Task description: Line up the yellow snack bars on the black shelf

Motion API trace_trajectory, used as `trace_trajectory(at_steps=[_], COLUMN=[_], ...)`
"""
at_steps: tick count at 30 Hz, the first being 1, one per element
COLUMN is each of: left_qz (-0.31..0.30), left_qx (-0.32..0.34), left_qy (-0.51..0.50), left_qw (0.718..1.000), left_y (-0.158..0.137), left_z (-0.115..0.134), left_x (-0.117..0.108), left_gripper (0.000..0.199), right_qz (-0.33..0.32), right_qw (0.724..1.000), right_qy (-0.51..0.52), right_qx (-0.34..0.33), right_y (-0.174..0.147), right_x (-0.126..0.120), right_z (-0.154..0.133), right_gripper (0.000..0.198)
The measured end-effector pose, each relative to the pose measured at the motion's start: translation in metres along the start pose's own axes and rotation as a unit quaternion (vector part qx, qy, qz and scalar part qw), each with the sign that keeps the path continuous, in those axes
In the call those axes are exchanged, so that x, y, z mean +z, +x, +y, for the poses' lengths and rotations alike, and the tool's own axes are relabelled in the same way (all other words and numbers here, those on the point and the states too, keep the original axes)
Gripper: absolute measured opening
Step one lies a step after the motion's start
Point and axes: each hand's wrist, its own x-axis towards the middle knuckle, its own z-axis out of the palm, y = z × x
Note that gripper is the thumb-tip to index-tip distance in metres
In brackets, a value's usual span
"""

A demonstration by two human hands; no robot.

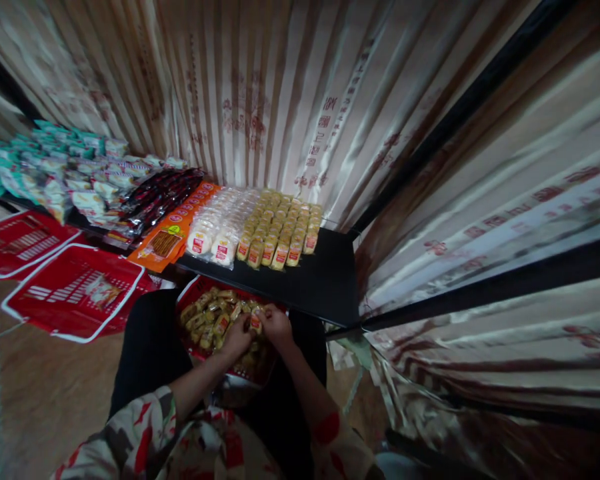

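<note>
Red baskets (65,307) lie at lower left. At lower centre, above a third basket (194,287), the left hand (237,337) and right hand (277,327) pinch one packet (256,323), apparently singling it out; the next move calls for a steady grip. The table (325,280) reaches right of centre.

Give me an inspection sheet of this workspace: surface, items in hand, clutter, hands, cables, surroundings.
Surface: black shelf, yellow rows near its right end.
Job's things: yellow packet over a lap basket of loose similar ones.
Clutter: white packets, orange pack, dark packs and green packs along the shelf; red baskets at left.
Hands: left hand and right hand share a fingertip grip on the packet.
Cables: nothing seen.
Surroundings: pleated, printed curtain; dark bars; dim light.
</note>
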Motion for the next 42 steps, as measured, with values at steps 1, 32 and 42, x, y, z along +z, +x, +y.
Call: trace_trajectory(at_steps=[1, 32, 42], left_qz=[-0.011, 0.032, -0.016], left_qx=[0.019, 0.227, 0.171], left_qy=[-0.016, 0.097, -0.013], left_qw=[1.0, 0.968, 0.985], left_y=[-0.001, 0.011, 0.066], left_z=[0.003, 0.156, 0.159], left_x=[0.0, 0.076, 0.12], left_gripper=[0.04, 0.037, 0.045], right_qz=[0.013, 0.252, 0.272], right_qw=[0.999, 0.932, 0.946], right_qy=[0.03, 0.259, 0.177], right_qx=[0.004, 0.01, 0.017], right_y=[-0.001, 0.047, 0.105], right_x=[-0.005, -0.123, -0.135], right_z=[-0.001, 0.034, 0.05], right_gripper=[0.03, 0.039, 0.041])
